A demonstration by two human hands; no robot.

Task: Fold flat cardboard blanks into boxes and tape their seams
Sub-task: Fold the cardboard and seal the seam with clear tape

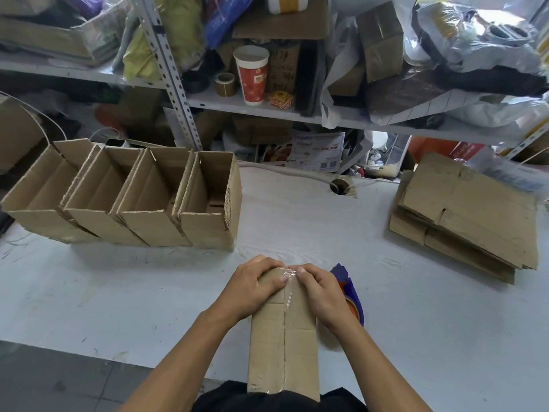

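While four finished boxes [124, 197] wait upper left, both hands' fingers [269, 264] curl over the box [283, 337], pressing tape [287, 295]; flat blanks [466, 215] remain at right.

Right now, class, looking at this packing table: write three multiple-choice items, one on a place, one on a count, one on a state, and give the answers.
1. Where is the stack of flat cardboard?
A) table's right side B) under the shelf C) on the floor

2. How many open boxes stand in the row?
A) two B) four C) six

3. What are the hands doing?
A) hanging idle B) pressing tape onto a box C) lifting a cup

Answers: 1 A, it lies far right. 2 B, four openings show. 3 B, left hand and right hand press clear tape on the box seam.
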